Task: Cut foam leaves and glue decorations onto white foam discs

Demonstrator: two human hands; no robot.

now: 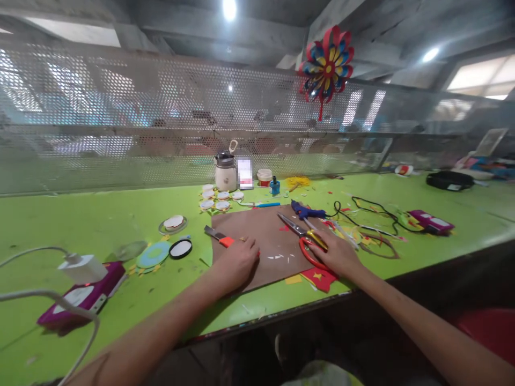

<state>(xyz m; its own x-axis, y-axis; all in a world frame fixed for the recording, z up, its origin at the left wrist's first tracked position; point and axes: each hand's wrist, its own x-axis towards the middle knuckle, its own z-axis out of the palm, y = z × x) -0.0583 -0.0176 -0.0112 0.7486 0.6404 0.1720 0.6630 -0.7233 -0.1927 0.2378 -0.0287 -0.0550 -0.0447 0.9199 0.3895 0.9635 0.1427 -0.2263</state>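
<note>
Left hand (237, 265) lies palm down over the orange handle of the knife (220, 236), fingers curled; whether it is clamped on the handle cannot be told, since the hand hides it; the right hand (340, 253) has its fingers bent over the red and yellow handles of the scissors (300, 231), but how tightly they close cannot be seen; knife and scissors are both at the brown board (261, 274) on the green table (96, 214), the knife at its left edge and the scissors at its right; white slivers (281, 258) lie between the hands; beyond the scissors is a blue glue gun (311, 211); the phone (245, 174) behind the board has a screen blurred into blocks, so its writing cannot be read; the mark on the bottle (226, 177) beside it is too small to make out, as is the white label on the black coil (448, 180) at far right; the right purple box (433, 223) bears a pale patch, likewise illegible; the left purple box (107, 281) has a white charger (83, 269) above it; a red scrap (324, 281) by the board's near edge carries a yellow star.
</note>
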